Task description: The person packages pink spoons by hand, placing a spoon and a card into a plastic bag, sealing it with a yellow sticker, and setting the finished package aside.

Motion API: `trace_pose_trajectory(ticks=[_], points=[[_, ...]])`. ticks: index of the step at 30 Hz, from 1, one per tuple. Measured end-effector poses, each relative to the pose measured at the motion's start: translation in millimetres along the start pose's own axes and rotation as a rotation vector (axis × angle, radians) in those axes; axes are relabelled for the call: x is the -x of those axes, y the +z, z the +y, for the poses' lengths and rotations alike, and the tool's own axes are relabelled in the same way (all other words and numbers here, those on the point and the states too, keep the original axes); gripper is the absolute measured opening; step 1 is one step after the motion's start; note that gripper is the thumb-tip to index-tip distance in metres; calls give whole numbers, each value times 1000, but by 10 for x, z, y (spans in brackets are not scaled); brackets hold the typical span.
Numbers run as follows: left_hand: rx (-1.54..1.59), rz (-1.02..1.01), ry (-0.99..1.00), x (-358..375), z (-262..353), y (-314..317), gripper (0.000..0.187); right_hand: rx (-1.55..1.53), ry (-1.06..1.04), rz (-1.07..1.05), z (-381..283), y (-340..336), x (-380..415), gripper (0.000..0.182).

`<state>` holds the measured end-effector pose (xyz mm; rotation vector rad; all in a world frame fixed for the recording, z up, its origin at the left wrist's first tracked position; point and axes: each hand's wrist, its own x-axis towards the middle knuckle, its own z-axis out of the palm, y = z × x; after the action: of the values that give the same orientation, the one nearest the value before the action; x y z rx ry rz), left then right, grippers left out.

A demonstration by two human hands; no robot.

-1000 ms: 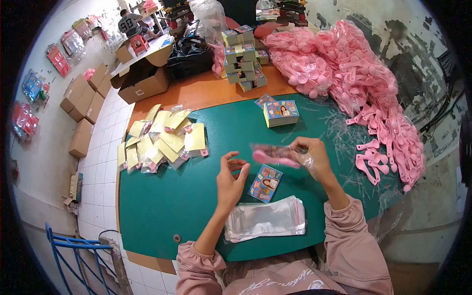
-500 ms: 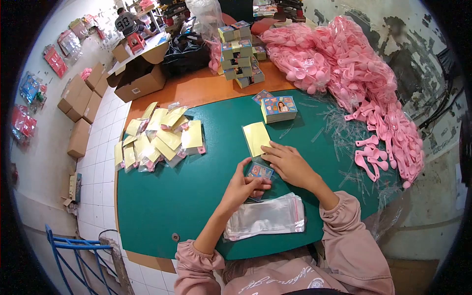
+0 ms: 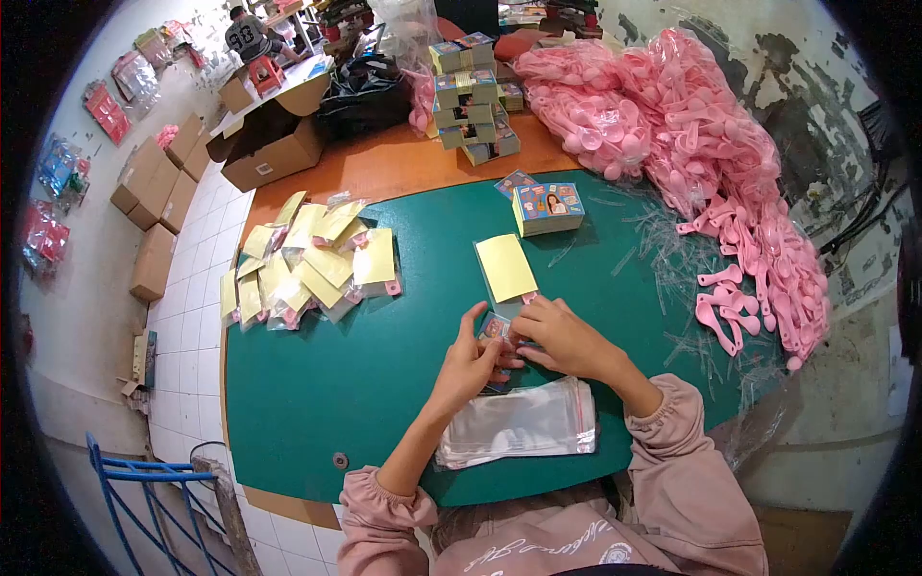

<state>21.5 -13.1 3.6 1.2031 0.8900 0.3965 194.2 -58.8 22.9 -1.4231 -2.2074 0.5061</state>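
Note:
A printed card in a clear plastic bag (image 3: 496, 328) lies on the green table mat, partly hidden by my hands. My left hand (image 3: 469, 363) is closed around its left and lower side, thumb along its edge. The fingers of my right hand (image 3: 559, 336) are pinched together at the bag's right edge. Just beyond them lies a bagged yellow card (image 3: 506, 267), a bit of pink plastic (image 3: 529, 298) showing at its lower corner. Closer to my body is a stack of clear plastic bags (image 3: 519, 420).
Finished-looking yellow packets (image 3: 327, 269) are heaped at left. A stack of printed cards (image 3: 547, 211) stands beyond my hands, with bundled card stacks (image 3: 466, 101) farther back. Pink spoons (image 3: 735, 221) and clear plastic strips (image 3: 663, 254) cover the right side. A person (image 3: 252, 36) sits far off.
My right hand has moved from the yellow card's lower edge down and toward me, onto the bagged printed card. The pink piece at the yellow card's corner is now uncovered.

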Motion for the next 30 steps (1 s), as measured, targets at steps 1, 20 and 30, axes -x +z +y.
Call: trace_pose_trajectory(ticks=[1,20,30], points=[[-12,14,6,-1,-3,-1,51,-1,1,0,-3,9,-6,17],[65,104,12,-45,72,14,58,-298,-83,-29,57,-332,186,13],[78,90,51,-27,62,13,56,1215,1184,30,1413,-1748,1043,8]])
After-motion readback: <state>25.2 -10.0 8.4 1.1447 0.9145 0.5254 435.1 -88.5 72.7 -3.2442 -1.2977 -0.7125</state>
